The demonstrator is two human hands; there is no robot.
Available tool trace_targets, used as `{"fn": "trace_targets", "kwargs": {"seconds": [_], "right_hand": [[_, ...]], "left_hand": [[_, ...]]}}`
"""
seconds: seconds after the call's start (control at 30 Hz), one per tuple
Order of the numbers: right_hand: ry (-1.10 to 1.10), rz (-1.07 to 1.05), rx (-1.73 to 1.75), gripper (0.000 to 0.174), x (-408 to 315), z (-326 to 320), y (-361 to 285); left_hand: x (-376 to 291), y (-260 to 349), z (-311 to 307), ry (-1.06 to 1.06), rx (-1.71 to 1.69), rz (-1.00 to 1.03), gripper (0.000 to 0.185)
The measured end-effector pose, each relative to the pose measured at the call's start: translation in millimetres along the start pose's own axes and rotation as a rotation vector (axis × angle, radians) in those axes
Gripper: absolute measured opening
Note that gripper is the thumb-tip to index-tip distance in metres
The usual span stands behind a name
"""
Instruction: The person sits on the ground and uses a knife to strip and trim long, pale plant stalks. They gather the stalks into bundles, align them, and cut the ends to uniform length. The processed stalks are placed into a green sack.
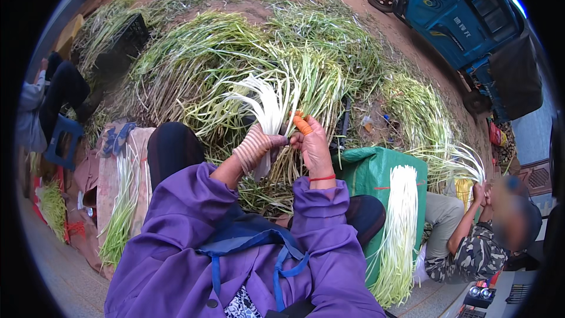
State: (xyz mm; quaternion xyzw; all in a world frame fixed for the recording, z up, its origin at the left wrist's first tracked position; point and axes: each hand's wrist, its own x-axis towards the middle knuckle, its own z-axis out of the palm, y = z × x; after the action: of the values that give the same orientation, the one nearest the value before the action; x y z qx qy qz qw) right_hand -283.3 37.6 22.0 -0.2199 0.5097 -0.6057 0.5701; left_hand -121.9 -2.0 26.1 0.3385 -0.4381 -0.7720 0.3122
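My left hand [258, 148], in a striped knit glove, is closed around a bunch of white blanched stalks [269, 106], which look like garlic chives. Their white ends fan out away from me. Just to its right, my right hand [311, 143] has orange wrapping on its fingers and a red string at the wrist. Its fingertips pinch thin stalks at the bunch's edge; the exact grip is partly hidden. Beyond both hands lies a large heap of green and yellow stalks [198, 57]. A neat pile of white stalks [399, 221] rests on a green woven sheet [359, 159] by my right knee.
More stalks [126, 198] lie on a pale cloth [106, 176] at left, below blue gloves [117, 139]. A black crate [128, 37] and a blue stool [64, 141] stand farther left. A co-worker [474, 238] holds stalks at right. A blue three-wheeled vehicle [463, 31] stands behind.
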Motion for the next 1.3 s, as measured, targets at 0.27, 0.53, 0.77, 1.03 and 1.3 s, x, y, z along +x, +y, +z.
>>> {"fn": "trace_targets", "kwargs": {"seconds": [0.27, 0.53, 0.77, 1.03, 1.3], "right_hand": [[-0.106, 0.032, 0.098, 0.02, 5, -5, 12], [-0.004, -0.129, 0.012, 0.016, 4, 3, 29], [-0.015, -0.234, -0.133, 0.023, 0, 1, 37], [0.051, -0.372, -0.289, 0.015, -23, 7, 51], [0.076, -0.314, -0.284, 0.014, -39, 4, 53]], "left_hand": [[2, -8, -10, -0.011, -0.099, -0.069, 0.032], [6, -15, -8, 0.176, -0.151, 0.024, 0.026], [10, -22, -9, 0.25, -0.18, 0.045, 0.021], [13, -23, -13, 0.271, -0.174, 0.06, 0.022], [8, -19, -10, 0.302, -0.108, 0.073, 0.019]]}}
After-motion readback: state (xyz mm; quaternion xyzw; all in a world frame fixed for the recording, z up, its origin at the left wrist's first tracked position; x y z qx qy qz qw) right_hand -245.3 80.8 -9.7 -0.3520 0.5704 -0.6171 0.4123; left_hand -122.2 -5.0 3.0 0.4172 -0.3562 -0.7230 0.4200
